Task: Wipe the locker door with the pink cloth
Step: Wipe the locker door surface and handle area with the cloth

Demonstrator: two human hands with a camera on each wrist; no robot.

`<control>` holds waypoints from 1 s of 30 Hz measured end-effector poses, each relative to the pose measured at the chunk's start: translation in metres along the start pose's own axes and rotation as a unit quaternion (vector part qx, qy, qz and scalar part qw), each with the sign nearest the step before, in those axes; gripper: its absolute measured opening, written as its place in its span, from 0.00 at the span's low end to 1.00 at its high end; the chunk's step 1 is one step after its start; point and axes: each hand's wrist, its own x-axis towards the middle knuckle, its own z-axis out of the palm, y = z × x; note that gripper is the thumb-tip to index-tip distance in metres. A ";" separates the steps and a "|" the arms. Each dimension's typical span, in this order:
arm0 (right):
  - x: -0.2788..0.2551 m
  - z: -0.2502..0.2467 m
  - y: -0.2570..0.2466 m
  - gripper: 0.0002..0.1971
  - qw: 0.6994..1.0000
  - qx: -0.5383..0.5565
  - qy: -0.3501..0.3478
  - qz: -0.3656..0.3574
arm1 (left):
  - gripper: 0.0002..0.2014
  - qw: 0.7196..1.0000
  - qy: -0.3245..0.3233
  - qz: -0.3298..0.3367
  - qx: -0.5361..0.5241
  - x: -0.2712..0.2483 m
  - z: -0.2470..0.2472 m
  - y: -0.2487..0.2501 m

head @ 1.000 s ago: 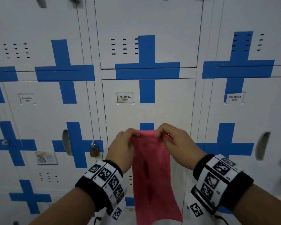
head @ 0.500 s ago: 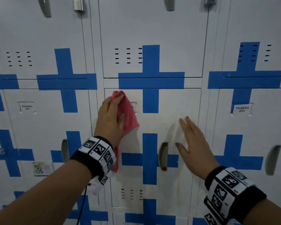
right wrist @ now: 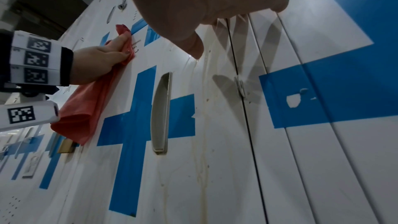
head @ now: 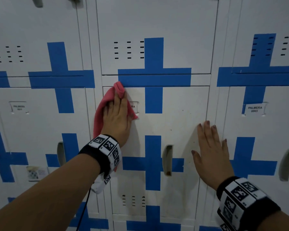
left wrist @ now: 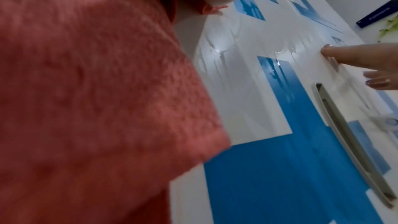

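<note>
The left hand [head: 118, 120] pressed the pink cloth [head: 99, 114] flat-fingered against the locker door's [head: 173, 124] upper left corner, the right hand [head: 212, 157] lay open beside, and most of the stained door looked unwiped.

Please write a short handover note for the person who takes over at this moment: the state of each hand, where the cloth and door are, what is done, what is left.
Left hand: flat, pressing the pink cloth on the upper left corner of the middle locker door; no closed grip.
Right hand: open, flat against the door's right edge, holding nothing.
Done: cloth is on the door, near the top.
Left: nearly the whole door; yellowish drip stains run down right of the recessed handle.
</note>
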 end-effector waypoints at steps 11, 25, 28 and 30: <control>0.000 -0.002 0.000 0.42 1.000 -0.013 -0.002 0.004 | 0.38 0.993 -0.056 0.105 0.021 -0.001 0.020 0.038; -0.001 -0.004 0.003 0.42 1.000 -0.021 0.004 -0.002 | 0.28 0.985 0.104 0.099 -0.090 0.011 -0.014 0.006; -0.002 -0.004 0.003 0.41 1.000 -0.021 0.000 -0.002 | 0.31 0.980 0.144 0.089 -0.103 0.013 -0.014 -0.003; -0.001 -0.005 0.003 0.41 1.000 -0.021 -0.002 -0.004 | 0.37 0.974 0.160 0.096 -0.127 0.013 -0.011 -0.008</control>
